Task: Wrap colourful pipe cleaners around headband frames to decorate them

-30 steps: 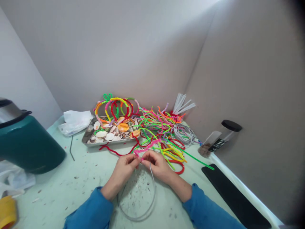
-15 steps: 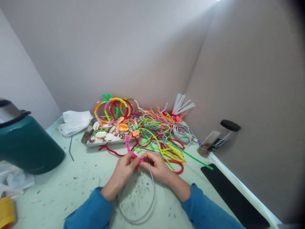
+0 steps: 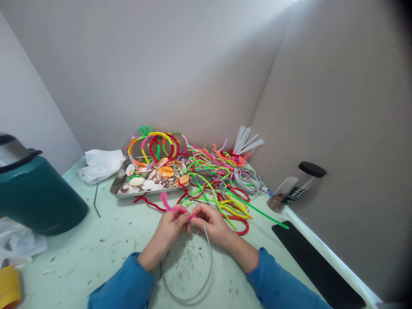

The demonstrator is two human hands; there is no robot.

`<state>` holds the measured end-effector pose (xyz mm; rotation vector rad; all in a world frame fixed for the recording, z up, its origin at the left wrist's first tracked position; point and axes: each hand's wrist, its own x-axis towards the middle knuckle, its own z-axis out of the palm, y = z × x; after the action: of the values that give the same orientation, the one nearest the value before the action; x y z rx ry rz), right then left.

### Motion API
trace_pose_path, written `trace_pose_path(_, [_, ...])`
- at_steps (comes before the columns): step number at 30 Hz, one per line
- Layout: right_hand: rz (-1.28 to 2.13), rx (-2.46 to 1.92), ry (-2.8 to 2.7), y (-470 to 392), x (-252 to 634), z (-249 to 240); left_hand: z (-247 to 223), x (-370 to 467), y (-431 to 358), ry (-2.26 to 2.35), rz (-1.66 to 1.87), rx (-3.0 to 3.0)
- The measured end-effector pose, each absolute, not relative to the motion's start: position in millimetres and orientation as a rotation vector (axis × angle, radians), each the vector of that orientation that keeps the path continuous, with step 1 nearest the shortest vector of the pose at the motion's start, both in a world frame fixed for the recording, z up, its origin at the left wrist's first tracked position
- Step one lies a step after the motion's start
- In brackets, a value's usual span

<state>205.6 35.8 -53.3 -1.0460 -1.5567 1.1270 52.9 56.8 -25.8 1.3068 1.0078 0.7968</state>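
My left hand (image 3: pixel 173 225) and my right hand (image 3: pixel 208 223) meet close together above the table, fingers closed in pinches. Between them they grip a bright pink pipe cleaner (image 3: pixel 165 200), its free end curling up past my left fingers. A grey wire loop (image 3: pixel 193 297) hangs below toward me, running up to my fingers; its joined part is hidden by them. The pink strand seems to be wound around the wire there, though the fingers cover most of it. Just beyond my hands lie red, green and yellow pipe cleaners (image 3: pixel 236 207).
Behind stands a metal tray (image 3: pixel 128 195) of shells, with colourful pipe-cleaner rings (image 3: pixel 151 134) on it. A pipe-cleaner pile and coiled grey wire (image 3: pixel 246 182) lie right of it. A green bottle (image 3: pixel 41 193) stands left; a clear jar (image 3: pixel 294 189) and black strip (image 3: pixel 315 262) are right.
The pink pipe cleaner's free end has swung down and to the left. The grey wire loop has shifted slightly right. Both hands stay pinched at nearly the same place.
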Motion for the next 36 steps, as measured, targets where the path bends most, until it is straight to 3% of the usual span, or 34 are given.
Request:
trace_pose_path(5, [1.221,-0.966,-1.538,37,205,-51,-28,54,58,1.050,0.797,1.242])
trace_pose_path(26, [0.915,-1.070,-1.626,34,209,-42,-34,60,67,1.227,0.755,1.261])
trace_pose_path(36, [0.976,-1.146,-1.500,40,207,-49,-38,62,72,1.233,0.952,1.398])
